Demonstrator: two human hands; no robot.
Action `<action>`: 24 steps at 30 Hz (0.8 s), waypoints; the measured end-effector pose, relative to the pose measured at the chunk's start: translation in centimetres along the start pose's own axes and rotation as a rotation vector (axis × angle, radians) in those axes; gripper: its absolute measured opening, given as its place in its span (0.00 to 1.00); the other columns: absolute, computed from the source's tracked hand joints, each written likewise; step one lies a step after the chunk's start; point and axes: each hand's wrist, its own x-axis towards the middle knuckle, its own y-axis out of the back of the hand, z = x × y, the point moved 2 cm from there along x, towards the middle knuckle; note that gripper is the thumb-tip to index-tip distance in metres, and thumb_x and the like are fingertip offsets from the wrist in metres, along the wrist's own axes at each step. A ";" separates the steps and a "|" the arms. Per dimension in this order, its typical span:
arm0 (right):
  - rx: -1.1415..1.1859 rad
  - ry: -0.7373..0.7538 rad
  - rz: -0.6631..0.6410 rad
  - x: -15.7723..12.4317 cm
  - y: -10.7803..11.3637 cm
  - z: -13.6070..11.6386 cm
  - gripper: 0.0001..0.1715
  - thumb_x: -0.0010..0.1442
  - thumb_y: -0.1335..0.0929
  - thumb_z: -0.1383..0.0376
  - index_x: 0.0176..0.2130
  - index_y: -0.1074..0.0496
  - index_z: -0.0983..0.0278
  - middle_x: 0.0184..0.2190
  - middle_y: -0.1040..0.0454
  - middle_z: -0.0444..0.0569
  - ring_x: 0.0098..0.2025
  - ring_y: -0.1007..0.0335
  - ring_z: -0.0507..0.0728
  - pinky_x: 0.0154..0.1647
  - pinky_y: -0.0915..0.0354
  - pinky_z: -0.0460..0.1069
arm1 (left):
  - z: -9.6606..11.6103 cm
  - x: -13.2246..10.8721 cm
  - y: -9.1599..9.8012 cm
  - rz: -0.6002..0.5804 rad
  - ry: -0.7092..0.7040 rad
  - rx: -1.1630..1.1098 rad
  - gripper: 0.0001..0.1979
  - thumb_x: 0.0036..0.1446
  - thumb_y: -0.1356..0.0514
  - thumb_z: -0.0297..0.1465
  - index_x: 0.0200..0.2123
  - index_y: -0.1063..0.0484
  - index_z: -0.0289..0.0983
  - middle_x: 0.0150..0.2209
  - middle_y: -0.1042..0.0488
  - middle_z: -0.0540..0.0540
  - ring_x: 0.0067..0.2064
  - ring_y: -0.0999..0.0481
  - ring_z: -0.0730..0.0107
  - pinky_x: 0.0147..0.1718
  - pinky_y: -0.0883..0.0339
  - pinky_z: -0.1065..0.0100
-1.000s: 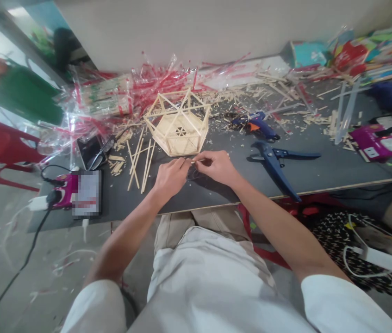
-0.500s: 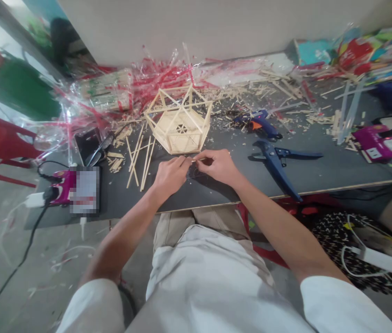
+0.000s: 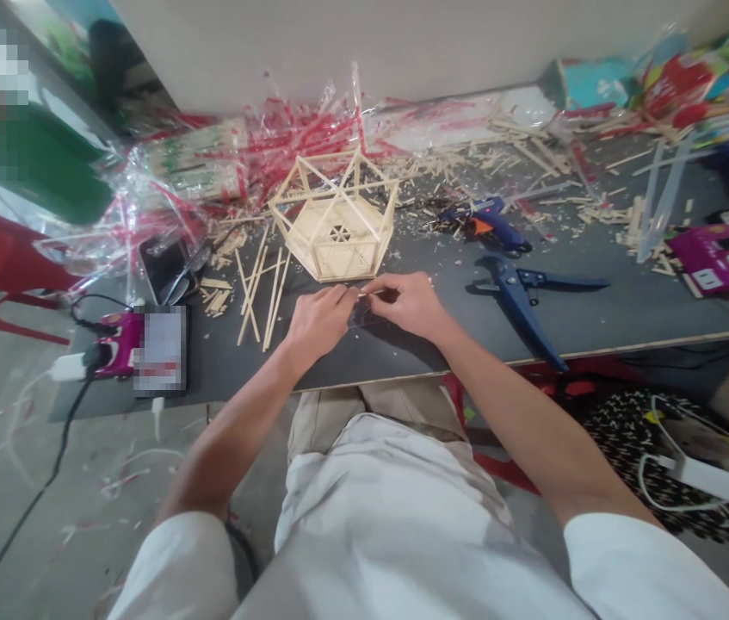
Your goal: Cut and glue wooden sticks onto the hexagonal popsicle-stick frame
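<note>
My left hand (image 3: pixel 320 322) and my right hand (image 3: pixel 410 303) meet near the table's front edge, fingers closed. Between their fingertips shows a short piece of thin wooden stick (image 3: pixel 369 293), mostly hidden by the fingers. My right thumb and forefinger pinch it, and the left fingers press at its other end. Just beyond the hands stands a wooden stick frame (image 3: pixel 346 257) with a many-sided floor, a round patterned opening and crossed struts. Several long loose sticks (image 3: pixel 250 297) lie to the left of my left hand.
Right of the hands lie a blue ratchet cutter (image 3: pixel 519 301) and a blue glue gun (image 3: pixel 497 226). Stick offcuts (image 3: pixel 528 155) and plastic wrappers (image 3: pixel 312 129) cover the back. A phone (image 3: pixel 161 349) and purple power strip (image 3: pixel 120 344) sit left, another purple strip (image 3: pixel 719 258) right.
The view has shifted slightly. My hands keep nearly the same pose at the stick, and the wooden frame stays in place on the table.
</note>
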 end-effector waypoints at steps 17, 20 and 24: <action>-0.038 0.030 0.006 0.0 -0.1 0.0 0.13 0.56 0.31 0.63 0.36 0.16 0.64 0.28 0.17 0.46 0.30 0.23 0.54 0.35 0.33 0.46 | 0.1 0.1 0.2 0.003 0.015 -0.013 0.19 0.62 0.45 0.19 0.53 0.23 0.34 0.39 0.19 0.40 0.44 0.17 0.59 0.29 0.32 0.65; -0.037 0.030 0.011 -0.1 0.0 -0.2 0.13 0.57 0.31 0.63 0.36 0.16 0.64 0.28 0.17 0.46 0.29 0.23 0.54 0.35 0.33 0.46 | 0.1 0.1 0.2 0.016 0.011 0.013 0.18 0.63 0.45 0.20 0.53 0.24 0.34 0.39 0.19 0.41 0.44 0.16 0.59 0.28 0.34 0.65; -0.052 0.041 0.020 -0.3 0.0 -0.3 0.13 0.58 0.31 0.63 0.37 0.16 0.64 0.28 0.17 0.46 0.29 0.23 0.54 0.36 0.33 0.47 | 0.0 0.0 0.2 0.024 -0.016 0.033 0.19 0.62 0.45 0.20 0.53 0.23 0.34 0.39 0.18 0.42 0.43 0.16 0.59 0.27 0.36 0.64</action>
